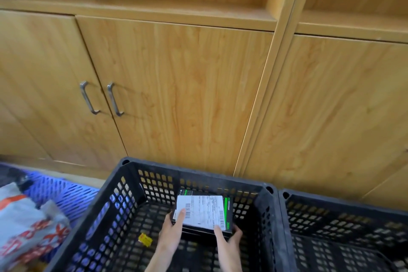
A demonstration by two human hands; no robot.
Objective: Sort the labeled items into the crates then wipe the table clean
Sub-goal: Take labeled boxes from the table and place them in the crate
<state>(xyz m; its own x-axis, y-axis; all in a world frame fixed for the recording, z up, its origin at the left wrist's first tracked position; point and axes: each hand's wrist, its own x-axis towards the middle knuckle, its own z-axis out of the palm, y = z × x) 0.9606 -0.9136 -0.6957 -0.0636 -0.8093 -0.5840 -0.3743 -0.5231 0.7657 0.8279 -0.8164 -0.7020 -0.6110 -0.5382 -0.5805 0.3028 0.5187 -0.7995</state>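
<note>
A black box with green stripes and a white barcode label (204,212) is held low inside the middle black crate (106,203). My left hand (173,231) grips the box's left edge, thumb lying on the label. My right hand (228,238) grips its near right corner, thumb on top and fingers curled under. I cannot tell whether the box touches the crate's floor. A small yellow scrap (144,239) lies on the crate's bottom, left of my left hand.
A second black crate (344,207) stands touching on the right. A blue crate (66,194) at the left holds grey parcel bags with red print (26,227). Wooden cabinet doors with metal handles (101,98) rise right behind the crates.
</note>
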